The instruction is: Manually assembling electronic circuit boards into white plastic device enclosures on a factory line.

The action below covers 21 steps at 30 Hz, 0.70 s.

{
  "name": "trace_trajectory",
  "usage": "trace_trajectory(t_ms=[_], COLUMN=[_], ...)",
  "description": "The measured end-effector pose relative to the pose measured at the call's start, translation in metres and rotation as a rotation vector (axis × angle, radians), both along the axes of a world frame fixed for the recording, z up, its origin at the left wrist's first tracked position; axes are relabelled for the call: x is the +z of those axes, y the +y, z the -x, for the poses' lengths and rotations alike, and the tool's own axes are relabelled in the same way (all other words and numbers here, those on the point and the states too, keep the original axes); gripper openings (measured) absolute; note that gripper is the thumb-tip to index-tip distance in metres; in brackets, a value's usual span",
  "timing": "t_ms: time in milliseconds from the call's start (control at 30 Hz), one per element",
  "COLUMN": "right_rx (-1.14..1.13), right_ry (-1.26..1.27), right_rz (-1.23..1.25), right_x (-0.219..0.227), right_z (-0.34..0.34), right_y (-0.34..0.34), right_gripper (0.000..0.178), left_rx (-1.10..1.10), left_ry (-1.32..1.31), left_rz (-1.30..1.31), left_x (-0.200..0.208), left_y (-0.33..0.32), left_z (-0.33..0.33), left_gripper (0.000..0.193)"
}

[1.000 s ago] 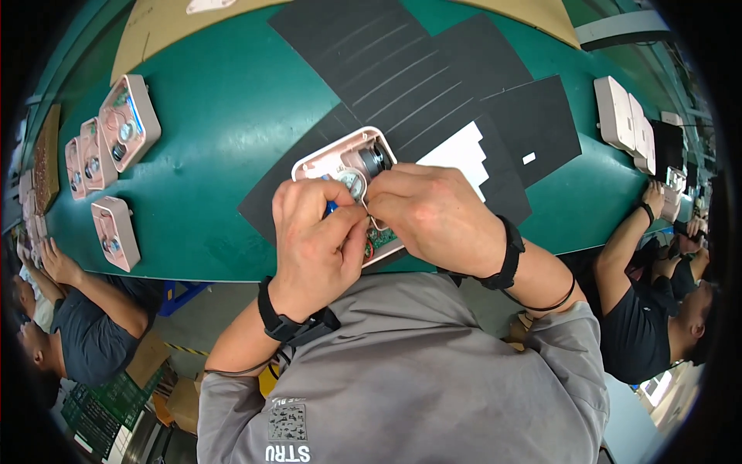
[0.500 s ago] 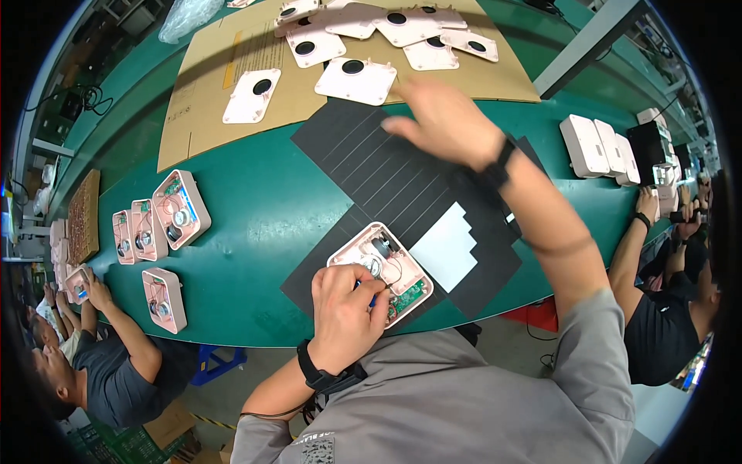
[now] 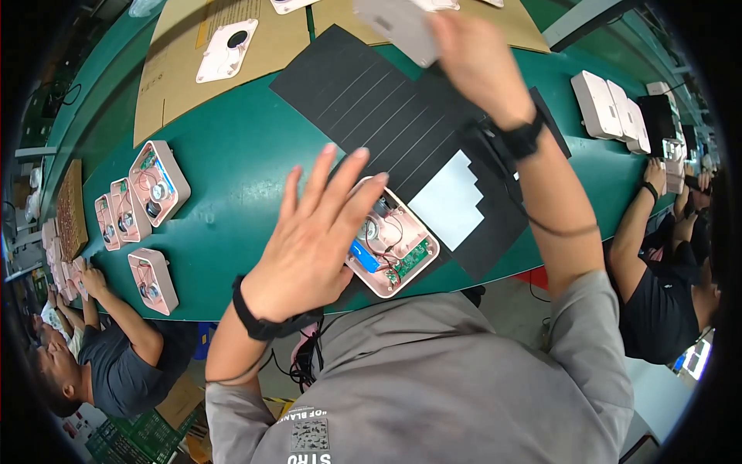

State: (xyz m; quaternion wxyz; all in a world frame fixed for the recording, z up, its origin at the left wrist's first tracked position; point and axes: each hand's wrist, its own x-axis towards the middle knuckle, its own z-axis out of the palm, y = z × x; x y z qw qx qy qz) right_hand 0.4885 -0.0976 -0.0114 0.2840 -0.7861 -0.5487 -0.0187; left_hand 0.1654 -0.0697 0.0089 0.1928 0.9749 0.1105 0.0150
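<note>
Overall, a green table (image 3: 232, 155) stretches beneath both my hands, with brown cardboard (image 3: 174, 85) lying beyond my left one. Overlapping black sheets (image 3: 348, 85) lie between my hands, while open pink housings (image 3: 178, 185) stand well to the left of my left grip and closed pale ones (image 3: 599, 104) well to the right of my right. Just under the fingertips of my left hand (image 3: 313, 232), fingers spread wide, sits an open pink case (image 3: 413, 228); whether I touch it, I cannot tell. My right hand (image 3: 475, 66), blurred and reaching away from me, grips a flat pink panel (image 3: 398, 27) by its right end. Nearer me than that grip lies a white stepped sheet (image 3: 448, 201). Smallest, inside the case right of my left hand, are a green circuit board (image 3: 413, 259) and a blue block (image 3: 365, 256).
</note>
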Motion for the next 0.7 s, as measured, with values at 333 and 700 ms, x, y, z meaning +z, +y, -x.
trace_trajectory(t_ms=[333, 700], right_rx=[-0.423, -0.380], right_ry=[1.217, 0.341], right_rz=[-0.179, 0.450], right_x=[-0.025, 0.006], right_z=[0.065, 0.083], right_y=[-0.185, -0.205], right_gripper=[0.045, 0.022], left_rx=[-0.051, 0.278], left_ry=[-0.152, -0.476], left_rz=[0.289, 0.239], left_x=[-0.034, -0.057], left_y=[-0.013, -0.056], left_z=[-0.002, 0.009], left_gripper=[0.109, 0.100])
